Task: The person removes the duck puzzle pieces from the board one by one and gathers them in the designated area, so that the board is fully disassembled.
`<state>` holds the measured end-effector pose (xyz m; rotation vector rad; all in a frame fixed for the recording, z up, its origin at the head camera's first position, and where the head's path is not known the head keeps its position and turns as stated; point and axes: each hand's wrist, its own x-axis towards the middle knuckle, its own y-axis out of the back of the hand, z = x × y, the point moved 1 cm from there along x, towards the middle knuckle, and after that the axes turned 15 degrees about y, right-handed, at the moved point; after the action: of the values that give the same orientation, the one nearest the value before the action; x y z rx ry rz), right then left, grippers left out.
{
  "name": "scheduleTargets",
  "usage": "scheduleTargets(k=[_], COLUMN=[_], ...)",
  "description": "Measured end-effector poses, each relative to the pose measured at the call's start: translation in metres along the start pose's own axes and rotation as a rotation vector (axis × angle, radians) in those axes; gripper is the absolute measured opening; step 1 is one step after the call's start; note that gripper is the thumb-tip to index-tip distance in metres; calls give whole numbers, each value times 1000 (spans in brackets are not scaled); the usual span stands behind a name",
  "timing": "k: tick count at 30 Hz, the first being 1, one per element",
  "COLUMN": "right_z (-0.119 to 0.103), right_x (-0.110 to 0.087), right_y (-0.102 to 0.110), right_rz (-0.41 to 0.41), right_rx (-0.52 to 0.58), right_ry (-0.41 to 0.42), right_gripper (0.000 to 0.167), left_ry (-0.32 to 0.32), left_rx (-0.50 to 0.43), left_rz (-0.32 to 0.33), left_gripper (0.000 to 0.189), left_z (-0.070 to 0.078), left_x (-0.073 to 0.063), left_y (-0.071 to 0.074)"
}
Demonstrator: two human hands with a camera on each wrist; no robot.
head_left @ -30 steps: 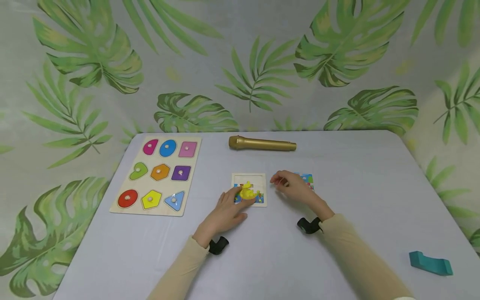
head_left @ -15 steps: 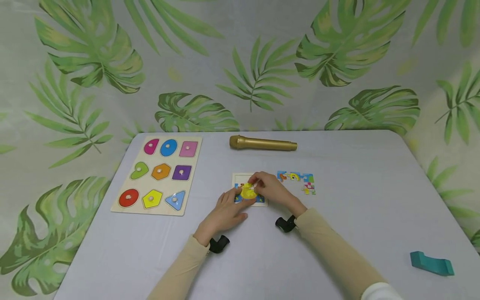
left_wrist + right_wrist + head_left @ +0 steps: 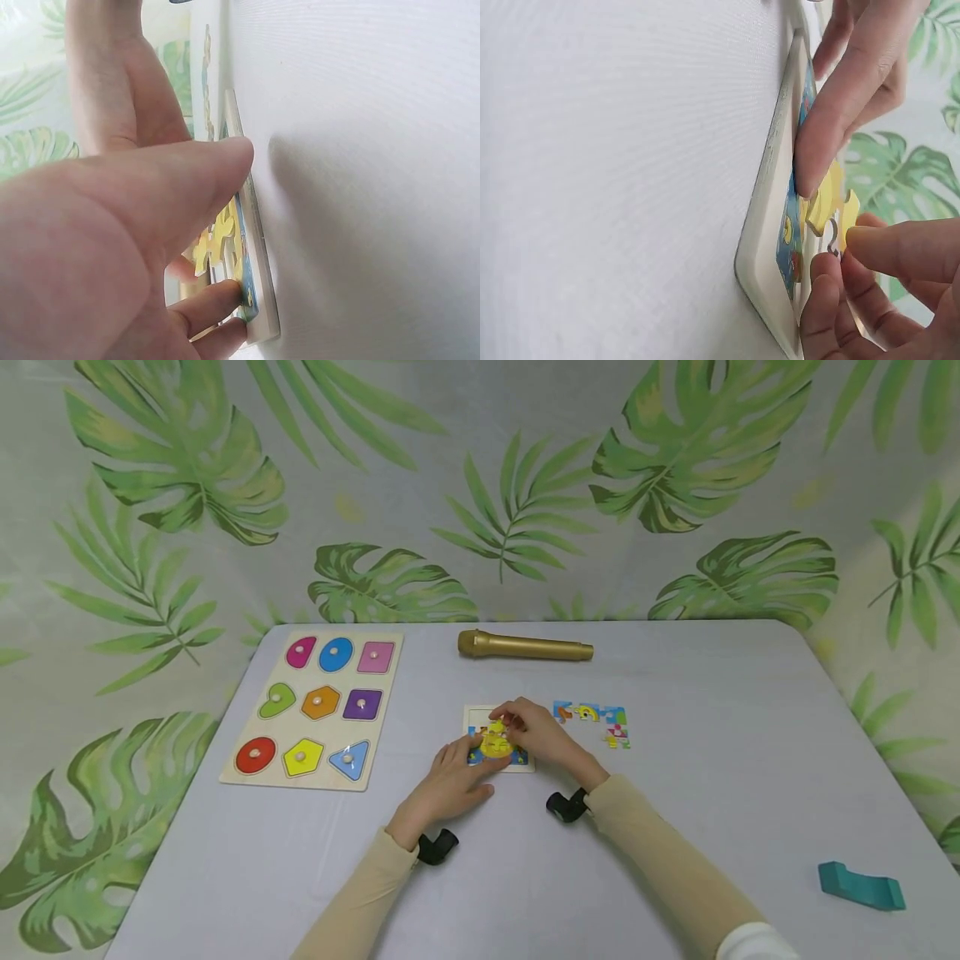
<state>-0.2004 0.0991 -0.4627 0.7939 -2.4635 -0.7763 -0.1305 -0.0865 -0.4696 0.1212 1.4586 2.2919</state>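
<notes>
Right hand (image 3: 536, 731) is pinching a yellow puzzle piece (image 3: 849, 212) between thumb and fingers, over the framed puzzle (image 3: 763, 259); left hand (image 3: 450, 783) is resting on that puzzle, thumb and fingers apart; loose pieces (image 3: 617, 716) are lying just beside, to the right

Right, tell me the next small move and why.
I'd probably lower the yellow jigsaw piece pinched by the right hand toward the wooden puzzle frame: it is raised above the frame, close to another yellow piece, and the left hand touches the puzzle, so could steady it.
</notes>
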Motion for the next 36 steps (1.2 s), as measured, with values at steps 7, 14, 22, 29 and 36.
scheduleTargets(k=[7,14,22,29,36], right_z=[4,5,17,30,42], right_x=[6,4,-16,-49,-73], right_y=[-5,-1,33,67,85], right_rz=[-1,35,130,146,132], right_rx=[-42,7,65,28,-33], right_ry=[15,-29,-132,-196,-255], right_gripper=[25,24,21,18,18], left_ry=[-9,-8,10,11,17], left_rx=[-7,-21,-10,-13,-27], left_rz=[-2,0,-14,-18,-18], left_gripper=[42,42,43,43,43], left_z=[1,1,2,1,2], left_x=[-1,-2,-2,-2,-2], left_y=[1,2,3,2,2])
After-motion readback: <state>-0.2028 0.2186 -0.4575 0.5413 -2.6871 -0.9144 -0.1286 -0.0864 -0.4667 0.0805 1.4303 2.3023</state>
